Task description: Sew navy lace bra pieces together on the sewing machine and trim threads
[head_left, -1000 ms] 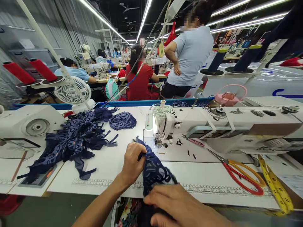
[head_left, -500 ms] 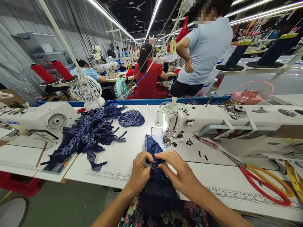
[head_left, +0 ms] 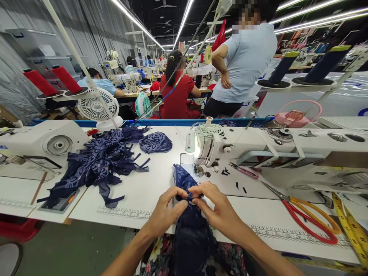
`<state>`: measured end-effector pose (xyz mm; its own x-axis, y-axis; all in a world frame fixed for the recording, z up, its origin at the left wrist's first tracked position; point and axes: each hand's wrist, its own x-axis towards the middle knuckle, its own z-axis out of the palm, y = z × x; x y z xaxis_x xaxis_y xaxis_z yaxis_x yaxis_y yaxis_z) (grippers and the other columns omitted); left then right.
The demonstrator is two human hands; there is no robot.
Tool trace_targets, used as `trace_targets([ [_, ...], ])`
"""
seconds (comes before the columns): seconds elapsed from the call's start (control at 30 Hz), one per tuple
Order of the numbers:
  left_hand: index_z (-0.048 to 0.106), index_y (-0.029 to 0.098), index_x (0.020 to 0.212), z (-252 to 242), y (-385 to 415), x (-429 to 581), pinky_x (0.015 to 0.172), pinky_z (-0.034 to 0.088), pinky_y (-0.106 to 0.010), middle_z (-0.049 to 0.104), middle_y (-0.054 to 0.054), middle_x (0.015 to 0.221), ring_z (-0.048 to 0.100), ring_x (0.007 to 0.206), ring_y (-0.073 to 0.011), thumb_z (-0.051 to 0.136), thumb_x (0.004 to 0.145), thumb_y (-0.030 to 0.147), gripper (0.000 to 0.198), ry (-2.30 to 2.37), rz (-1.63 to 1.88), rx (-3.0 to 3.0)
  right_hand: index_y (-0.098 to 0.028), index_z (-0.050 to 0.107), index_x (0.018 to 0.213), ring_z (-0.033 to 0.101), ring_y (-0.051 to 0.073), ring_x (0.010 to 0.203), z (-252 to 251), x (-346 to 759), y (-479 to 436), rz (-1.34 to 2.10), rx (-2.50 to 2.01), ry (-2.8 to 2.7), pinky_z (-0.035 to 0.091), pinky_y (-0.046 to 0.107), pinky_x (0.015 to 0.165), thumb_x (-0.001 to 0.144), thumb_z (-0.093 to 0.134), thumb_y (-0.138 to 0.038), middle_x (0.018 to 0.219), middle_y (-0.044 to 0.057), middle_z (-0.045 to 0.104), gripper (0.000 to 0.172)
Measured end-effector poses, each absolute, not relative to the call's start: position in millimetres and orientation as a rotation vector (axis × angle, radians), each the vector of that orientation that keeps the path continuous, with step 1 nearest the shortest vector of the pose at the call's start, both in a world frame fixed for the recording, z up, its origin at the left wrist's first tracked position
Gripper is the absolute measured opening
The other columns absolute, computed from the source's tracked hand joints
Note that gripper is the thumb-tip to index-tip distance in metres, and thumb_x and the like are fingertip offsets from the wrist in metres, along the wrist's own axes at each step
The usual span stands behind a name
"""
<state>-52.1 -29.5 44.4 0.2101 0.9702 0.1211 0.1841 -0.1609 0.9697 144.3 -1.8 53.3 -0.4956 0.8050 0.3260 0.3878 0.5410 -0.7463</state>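
A navy lace fabric piece (head_left: 184,180) lies on the white table (head_left: 138,191) in front of the sewing machine (head_left: 258,153), its lower part hanging off the front edge into my lap. My left hand (head_left: 165,212) and my right hand (head_left: 215,209) both pinch the fabric near its middle, fingertips almost touching. The fabric's far end reaches toward the needle plate (head_left: 191,170).
A pile of navy lace pieces (head_left: 100,161) lies at the left by a second machine (head_left: 43,143). Red-and-orange scissors (head_left: 307,218) and a yellow tape measure (head_left: 349,226) lie at the right. Pink snips (head_left: 244,170) sit under the machine arm. A small fan (head_left: 97,109), thread cones and other workers are behind.
My right hand came up from the table's front edge to meet the left on the fabric. Both hands now pinch the piece closer together, and the view shifted slightly.
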Motion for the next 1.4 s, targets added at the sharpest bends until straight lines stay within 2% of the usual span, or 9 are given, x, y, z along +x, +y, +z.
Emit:
trace_targets([
  [0.23, 0.057, 0.017, 0.087, 38.5, -26.1, -47.2, 0.070, 0.036, -0.024, 0.051, 0.001, 0.081, 0.043, 0.074, -0.0132, 0.053, 0.090, 0.042, 0.025, 1.196, 0.981, 1.361, -0.026, 0.059, 0.113, 0.057, 0.018, 0.093, 49.3, 146.9, 13.9, 1.041, -0.963, -2.068, 0.046, 0.032, 0.083, 0.094, 0.051, -0.024, 0.094, 0.002, 0.060, 0.021],
  [0.4, 0.056, 0.017, 0.087, 35.2, -27.2, -54.1, 0.064, 0.034, -0.022, 0.045, 0.003, 0.077, 0.040, 0.070, -0.0115, 0.055, 0.089, 0.049, 0.032, 1.147, 0.979, 1.253, -0.026, 0.058, 0.121, 0.059, 0.017, 0.089, 47.1, 153.7, 22.4, 1.221, -1.005, -2.047, 0.046, 0.024, 0.063, 0.092, 0.052, -0.026, 0.094, 0.003, 0.062, 0.030],
  [0.77, 0.058, 0.018, 0.085, 28.5, -30.8, -50.0, 0.070, 0.039, -0.024, 0.053, 0.001, 0.079, 0.047, 0.074, -0.0138, 0.053, 0.090, 0.047, 0.030, 1.282, 1.038, 1.365, -0.027, 0.061, 0.116, 0.060, 0.017, 0.089, 47.0, 150.9, 21.6, 1.023, -0.968, -2.134, 0.050, 0.031, 0.078, 0.092, 0.055, -0.022, 0.093, 0.002, 0.064, 0.025],
  [0.87, 0.055, 0.019, 0.086, 19.5, -35.8, -52.3, 0.070, 0.040, -0.023, 0.052, 0.001, 0.079, 0.048, 0.075, -0.0141, 0.049, 0.093, 0.041, 0.024, 1.355, 1.069, 1.442, -0.026, 0.064, 0.105, 0.058, 0.017, 0.084, 47.1, 146.7, 17.3, 0.824, -0.957, -2.285, 0.047, 0.031, 0.075, 0.092, 0.058, -0.021, 0.086, 0.001, 0.065, 0.015],
  [1.0, 0.056, 0.020, 0.087, 17.6, -21.7, -82.9, 0.070, 0.044, -0.026, 0.059, 0.000, 0.080, 0.056, 0.077, -0.0166, 0.046, 0.093, 0.030, 0.015, 1.495, 1.058, 1.705, -0.020, 0.061, 0.083, 0.056, 0.015, 0.069, 42.3, 110.4, 21.3, 0.503, -0.974, -2.402, 0.041, 0.026, 0.062, 0.087, 0.062, -0.014, 0.075, 0.000, 0.061, 0.008],
  [1.1, 0.061, 0.020, 0.087, 47.3, 9.5, -121.0, 0.081, 0.044, -0.036, 0.064, -0.003, 0.081, 0.059, 0.081, -0.0210, 0.046, 0.089, 0.019, 0.015, 1.756, 1.150, 2.227, -0.019, 0.060, 0.086, 0.057, 0.014, 0.068, 46.5, 57.2, 50.0, 0.414, -0.998, -2.351, 0.042, 0.025, 0.062, 0.086, 0.058, -0.010, 0.077, 0.001, 0.061, 0.009],
  [1.2, 0.065, 0.024, 0.096, 92.5, 35.3, -145.2, 0.098, 0.035, -0.050, 0.067, -0.002, 0.087, 0.061, 0.081, -0.0204, 0.047, 0.087, 0.009, 0.025, 1.904, 1.109, 2.865, -0.018, 0.056, 0.101, 0.059, 0.014, 0.082, 61.3, 12.0, 90.5, 0.322, -0.975, -2.261, 0.045, 0.024, 0.071, 0.095, 0.041, -0.011, 0.092, 0.004, 0.063, 0.017],
  [1.3, 0.063, 0.024, 0.100, 105.4, 37.2, -138.6, 0.103, 0.035, -0.046, 0.063, 0.000, 0.081, 0.058, 0.072, -0.0166, 0.046, 0.089, 0.007, 0.026, 1.742, 0.989, 3.256, -0.018, 0.054, 0.109, 0.058, 0.014, 0.095, 65.2, 8.1, 112.9, 0.229, -0.918, -2.237, 0.046, 0.024, 0.075, 0.097, 0.032, -0.009, 0.105, 0.007, 0.062, 0.026],
  [1.4, 0.061, 0.020, 0.097, 67.0, 26.7, -108.2, 0.102, 0.039, -0.039, 0.058, 0.000, 0.074, 0.055, 0.071, -0.0164, 0.041, 0.092, 0.003, 0.027, 1.451, 0.870, 3.290, -0.020, 0.059, 0.094, 0.059, 0.015, 0.084, 43.4, 46.1, 109.4, 0.141, -0.827, -2.344, 0.046, 0.026, 0.069, 0.095, 0.038, -0.011, 0.099, 0.007, 0.065, 0.024],
])
